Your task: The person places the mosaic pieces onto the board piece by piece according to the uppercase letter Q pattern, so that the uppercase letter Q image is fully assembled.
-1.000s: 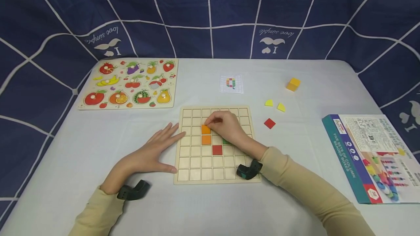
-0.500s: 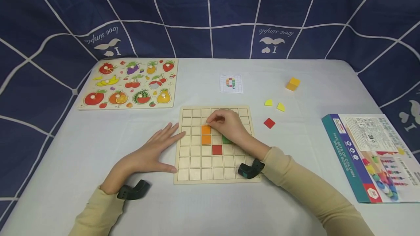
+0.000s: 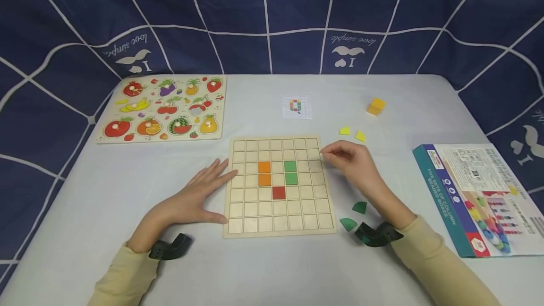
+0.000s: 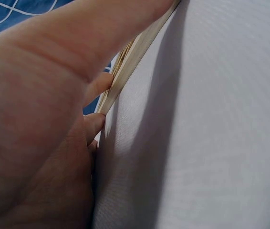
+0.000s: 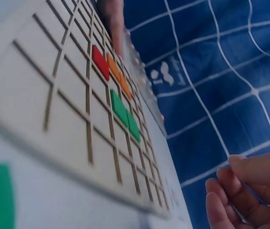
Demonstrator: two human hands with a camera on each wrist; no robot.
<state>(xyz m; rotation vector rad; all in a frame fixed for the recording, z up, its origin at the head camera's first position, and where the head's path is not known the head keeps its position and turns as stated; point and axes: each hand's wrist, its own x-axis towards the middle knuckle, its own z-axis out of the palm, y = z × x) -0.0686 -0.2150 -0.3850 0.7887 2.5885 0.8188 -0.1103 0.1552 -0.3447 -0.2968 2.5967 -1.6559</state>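
A pale wooden grid board (image 3: 259, 223) lies on the table. In its cells sit two orange tiles (image 3: 264, 174), two green tiles (image 3: 291, 173) and one red tile (image 3: 278, 193). My left hand (image 3: 193, 199) is spread at the board's left edge, its thumb and fingertips touching the rim. Just beyond the right edge is my right hand (image 3: 352, 162), with fingers loosely bent; in the right wrist view no piece shows between its fingertips. Two yellow quarter pieces (image 3: 352, 132) lie past it, and two green quarter pieces (image 3: 354, 216) lie nearer the wrist.
A small printed pattern card (image 3: 296, 107) lies behind the board. The fruit knob puzzle (image 3: 161, 110) is at the back left. Yellow-orange cubes (image 3: 376, 106) stand at the back right. A flat toy box (image 3: 480, 197) lies at the right edge.
My right hand has moved right, off the board, uncovering the green tiles and green quarter pieces. It now covers the spot where a loose red tile lay. The left hand keeps its place.
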